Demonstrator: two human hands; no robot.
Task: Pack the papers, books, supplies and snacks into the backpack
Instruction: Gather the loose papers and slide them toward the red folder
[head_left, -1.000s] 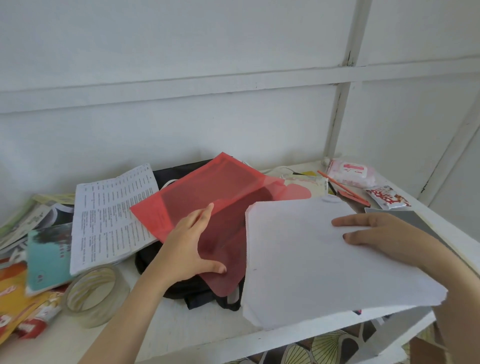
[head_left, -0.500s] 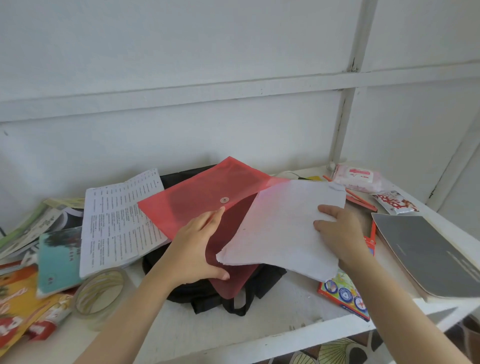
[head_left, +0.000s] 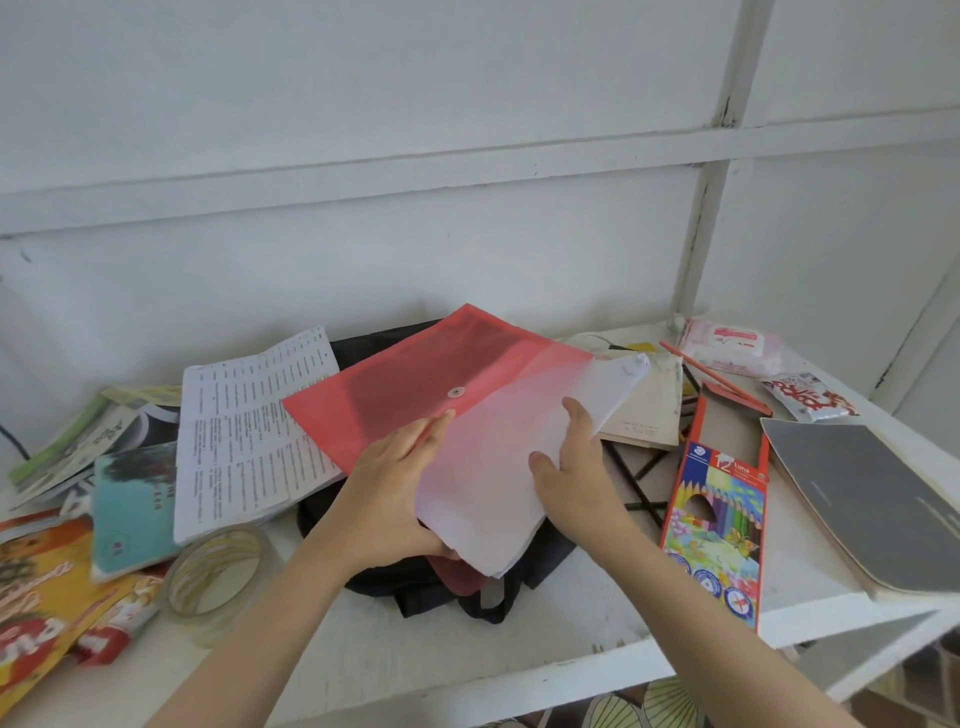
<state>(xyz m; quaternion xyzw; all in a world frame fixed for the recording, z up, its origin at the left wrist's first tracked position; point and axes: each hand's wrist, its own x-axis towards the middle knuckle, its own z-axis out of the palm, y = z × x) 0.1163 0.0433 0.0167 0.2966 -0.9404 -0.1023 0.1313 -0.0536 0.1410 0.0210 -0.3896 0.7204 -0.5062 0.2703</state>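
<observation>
- Filing step: above the backpack (head_left: 366, 343), the left hand (head_left: 389, 499) grips the folder (head_left: 395, 395); the right hand (head_left: 576, 483), spread flat, presses the papers (head_left: 488, 483) inside.
- Next, likely: seat the papers fully.

Backpack (head_left: 441, 587) mostly hidden under folder (head_left: 415, 384) & papers (head_left: 493, 467). Papers' far part veiled by red flap. Left hand (head_left: 389, 499) fingers partly behind papers. Snack packs (head_left: 36, 597) cut by left edge, grey book (head_left: 857, 488) by right. Sheet (head_left: 244, 431) print too small to read.
</observation>
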